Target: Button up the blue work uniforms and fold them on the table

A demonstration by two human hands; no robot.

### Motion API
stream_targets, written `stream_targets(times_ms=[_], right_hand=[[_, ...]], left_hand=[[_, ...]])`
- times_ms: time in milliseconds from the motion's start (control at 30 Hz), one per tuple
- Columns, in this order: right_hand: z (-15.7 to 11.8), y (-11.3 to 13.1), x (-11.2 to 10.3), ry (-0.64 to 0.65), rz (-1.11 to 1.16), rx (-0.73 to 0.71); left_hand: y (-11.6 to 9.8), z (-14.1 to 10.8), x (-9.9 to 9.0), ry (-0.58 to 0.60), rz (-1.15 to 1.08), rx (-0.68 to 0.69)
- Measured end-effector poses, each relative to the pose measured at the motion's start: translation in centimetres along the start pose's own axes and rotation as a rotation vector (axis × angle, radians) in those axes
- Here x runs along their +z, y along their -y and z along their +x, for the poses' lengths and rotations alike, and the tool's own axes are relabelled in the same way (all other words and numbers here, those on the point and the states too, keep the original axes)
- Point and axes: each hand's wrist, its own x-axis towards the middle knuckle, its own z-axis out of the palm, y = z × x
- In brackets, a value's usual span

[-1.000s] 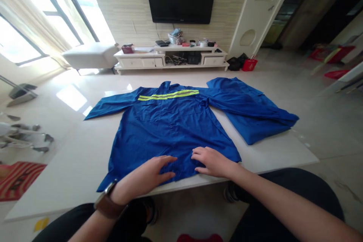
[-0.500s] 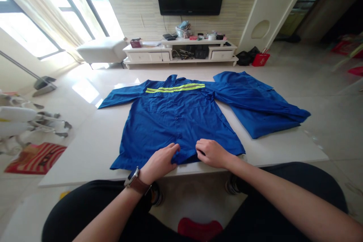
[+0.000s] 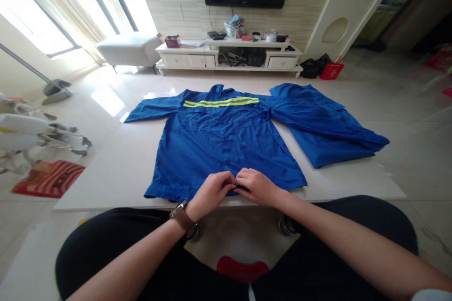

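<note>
A blue work jacket (image 3: 197,146) with a yellow-green reflective stripe across the chest lies spread on the white table, its front hem toward me. At the middle of that hem my left hand (image 3: 215,190), a watch on its wrist, pinches the cloth by the button line. My right hand (image 3: 257,186) is closed on the hem right beside it, the fingertips of both hands nearly touching. What exactly sits between the fingertips is hidden. One sleeve stretches left; the other lies over a folded blue garment (image 3: 314,150) on the right.
The white table (image 3: 116,169) reaches out on both sides of the jacket. A red stool (image 3: 242,268) shows on the floor between my legs. Beyond stand a white TV cabinet (image 3: 194,60) and a grey bench (image 3: 129,49). A striped red bag (image 3: 49,178) lies at left.
Both hands have come together at the jacket's front hem, the left moving right and the right moving left. The camera view has shifted slightly.
</note>
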Motion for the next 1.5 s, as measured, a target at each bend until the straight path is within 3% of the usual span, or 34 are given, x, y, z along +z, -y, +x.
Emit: stream_targets(times_ms=[133, 267, 367, 633, 800, 1500], right_hand=[[0.1, 0.2, 0.6, -0.087, 0.183, 0.116], [0.6, 0.1, -0.4, -0.209, 0.504, 0.341], [0.6, 0.0, -0.8, -0.226, 0.67, 0.469], [0.7, -0.7, -1.1, -0.258, 0.89, 0.519], [0.6, -0.8, -1.1, -0.243, 0.889, 0.502], [0.2, 0.3, -0.5, -0.257, 0.495, 0.49]], left_hand=[[-0.6, 0.1, 0.3, -0.058, -0.029, -0.002], [-1.7, 0.1, -0.2, -0.114, 0.159, 0.066], [-2.1, 0.1, -0.4, -0.148, 0.29, 0.125], [-1.3, 0.7, -0.4, -0.207, 0.239, 0.257], [-1.3, 0.5, -0.5, -0.177, 0.235, 0.273], [-0.5, 0.4, 0.0, -0.032, 0.303, 0.322]])
